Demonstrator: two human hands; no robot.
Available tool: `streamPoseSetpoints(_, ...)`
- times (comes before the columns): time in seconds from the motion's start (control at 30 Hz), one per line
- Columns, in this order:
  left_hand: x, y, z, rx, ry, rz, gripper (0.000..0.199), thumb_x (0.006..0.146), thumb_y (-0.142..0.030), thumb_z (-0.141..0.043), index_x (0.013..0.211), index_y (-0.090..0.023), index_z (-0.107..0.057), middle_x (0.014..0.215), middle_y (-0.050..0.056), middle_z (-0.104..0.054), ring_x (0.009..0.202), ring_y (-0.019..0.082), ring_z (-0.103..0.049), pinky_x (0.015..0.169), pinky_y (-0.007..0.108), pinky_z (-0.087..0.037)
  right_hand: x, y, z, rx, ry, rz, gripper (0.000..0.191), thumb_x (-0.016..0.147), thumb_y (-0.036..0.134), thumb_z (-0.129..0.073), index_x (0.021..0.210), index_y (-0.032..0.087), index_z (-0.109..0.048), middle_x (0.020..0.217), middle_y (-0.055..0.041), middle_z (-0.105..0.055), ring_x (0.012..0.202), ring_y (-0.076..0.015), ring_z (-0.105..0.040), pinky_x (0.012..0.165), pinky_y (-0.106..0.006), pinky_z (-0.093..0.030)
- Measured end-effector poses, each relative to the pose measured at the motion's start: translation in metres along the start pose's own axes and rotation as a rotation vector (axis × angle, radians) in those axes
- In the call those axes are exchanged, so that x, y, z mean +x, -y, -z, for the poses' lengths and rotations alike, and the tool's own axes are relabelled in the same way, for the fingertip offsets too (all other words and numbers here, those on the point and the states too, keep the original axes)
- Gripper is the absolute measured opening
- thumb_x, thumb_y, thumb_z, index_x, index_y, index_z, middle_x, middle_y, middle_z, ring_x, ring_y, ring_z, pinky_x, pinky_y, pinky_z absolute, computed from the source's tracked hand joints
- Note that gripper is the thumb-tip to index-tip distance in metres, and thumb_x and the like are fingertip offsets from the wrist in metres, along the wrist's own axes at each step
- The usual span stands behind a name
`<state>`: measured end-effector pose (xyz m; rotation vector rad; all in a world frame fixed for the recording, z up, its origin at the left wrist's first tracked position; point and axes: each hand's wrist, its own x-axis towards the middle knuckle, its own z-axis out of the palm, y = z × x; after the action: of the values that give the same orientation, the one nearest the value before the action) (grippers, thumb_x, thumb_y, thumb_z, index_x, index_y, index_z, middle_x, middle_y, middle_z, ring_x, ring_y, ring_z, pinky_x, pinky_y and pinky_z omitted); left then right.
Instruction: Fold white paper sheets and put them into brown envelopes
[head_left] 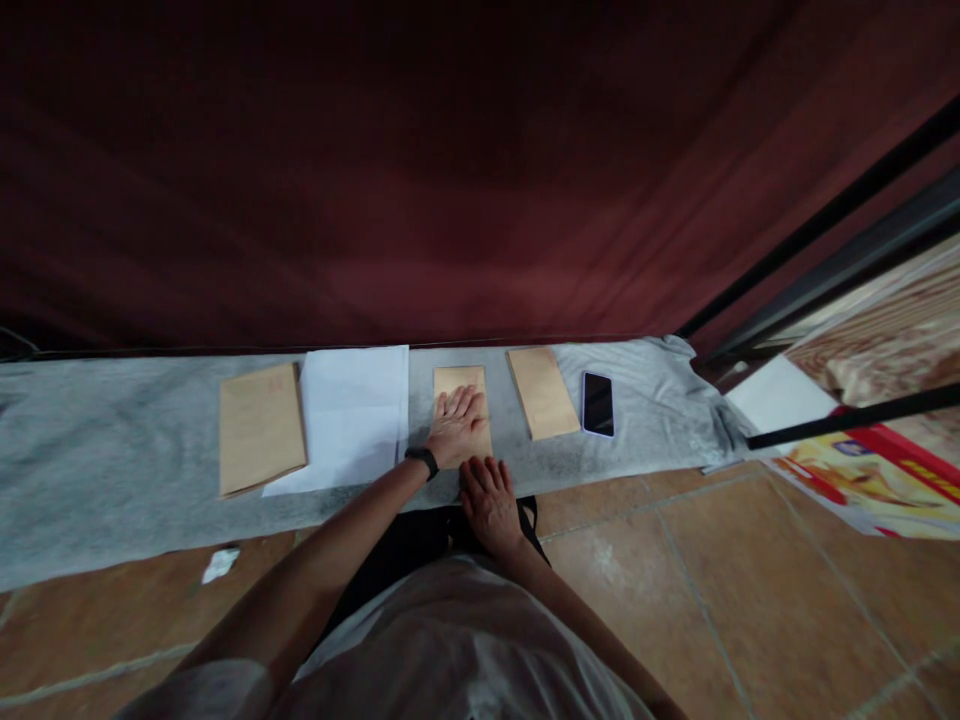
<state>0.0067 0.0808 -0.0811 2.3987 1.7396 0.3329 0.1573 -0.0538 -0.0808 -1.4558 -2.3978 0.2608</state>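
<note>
A narrow brown paper envelope (448,378) lies on the grey cloth in front of me. My left hand (456,425), with a dark band at its wrist, rests flat on the middle of it, fingers stretched out. At the envelope's near end my right hand (491,503) lies with its fingers extended over the cloth's front edge, fingertips at or close to the envelope's lower edge. To the right is a stack of similar brown envelopes (544,392). White paper sheets (352,415) lie to the left, beside a larger pile of brown envelopes (261,430).
A phone (598,404) lies screen up on the grey cloth (660,410). A dark red surface (450,200) rises behind it. Dark metal bars (832,225) and a printed box (877,470) stand at the right. A white scrap (220,565) sits on the tiled floor (637,580).
</note>
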Motion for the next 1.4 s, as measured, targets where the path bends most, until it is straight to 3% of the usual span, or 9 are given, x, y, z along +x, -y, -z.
streamPoseSetpoints(0.3, 0.039, 0.01, -0.001, 0.016, 0.045, 0.081, 0.058, 0.102, -0.041, -0.035, 0.155, -0.018, -0.038, 0.164, 0.014, -0.035, 0.156, 0.03, -0.019, 0.123, 0.062, -0.012, 0.003, 0.001, 0.006, 0.024, 0.017, -0.011, 0.05, 0.102, 0.033, -0.049, 0.152, 0.024, -0.046, 0.151, -0.0082, -0.054, 0.144, -0.0304, -0.041, 0.121, -0.053, -0.03)
streamPoseSetpoints(0.47, 0.04, 0.012, -0.008, 0.005, -0.011, 0.084, 0.058, 0.101, -0.038, -0.036, 0.156, -0.018, -0.037, 0.163, 0.015, -0.037, 0.156, 0.028, -0.02, 0.124, 0.06, -0.011, 0.004, 0.0, 0.006, 0.013, 0.017, -0.004, 0.052, 0.102, 0.035, -0.05, 0.152, 0.023, -0.046, 0.15, -0.0091, -0.055, 0.143, -0.0305, -0.042, 0.121, -0.052, -0.031)
streamPoseSetpoints(0.73, -0.02, 0.005, 0.003, 0.072, -0.006, -0.009, 0.058, 0.103, -0.042, -0.033, 0.156, -0.019, -0.039, 0.167, 0.01, -0.028, 0.155, 0.03, -0.021, 0.126, 0.054, -0.014, 0.003, -0.001, 0.002, 0.023, 0.032, -0.014, 0.052, 0.101, 0.035, -0.052, 0.151, 0.024, -0.046, 0.15, -0.0086, -0.054, 0.144, -0.0296, -0.04, 0.121, -0.052, -0.029)
streamPoseSetpoints(0.97, -0.093, 0.0, 0.005, 0.079, 0.028, -0.102, 0.053, 0.104, -0.032, -0.032, 0.157, -0.025, -0.037, 0.165, 0.005, -0.033, 0.155, 0.024, -0.022, 0.126, 0.049, -0.016, 0.001, -0.003, 0.001, 0.053, 0.018, -0.002, 0.047, 0.101, 0.031, -0.05, 0.148, 0.023, -0.051, 0.15, -0.0077, -0.055, 0.144, -0.0315, -0.04, 0.121, -0.053, -0.027)
streamPoseSetpoints(1.1, -0.128, -0.001, 0.01, 0.092, 0.024, -0.156, 0.055, 0.104, -0.036, -0.037, 0.157, -0.025, -0.036, 0.164, 0.006, -0.035, 0.155, 0.025, -0.025, 0.126, 0.049, -0.016, 0.0, -0.003, 0.003, 0.043, 0.011, 0.011, 0.05, 0.101, 0.03, -0.052, 0.15, 0.022, -0.047, 0.15, -0.0079, -0.054, 0.145, -0.031, -0.039, 0.122, -0.053, -0.028)
streamPoseSetpoints(1.4, -0.159, 0.01, 0.005, 0.085, 0.002, -0.195, 0.066, 0.101, -0.045, -0.046, 0.158, -0.016, -0.033, 0.163, 0.015, -0.036, 0.154, 0.026, -0.027, 0.126, 0.044, -0.017, -0.002, -0.01, -0.001, 0.006, 0.014, 0.053, 0.049, 0.101, 0.029, -0.051, 0.15, 0.021, -0.048, 0.152, -0.0086, -0.052, 0.147, -0.0276, -0.036, 0.122, -0.05, -0.028)
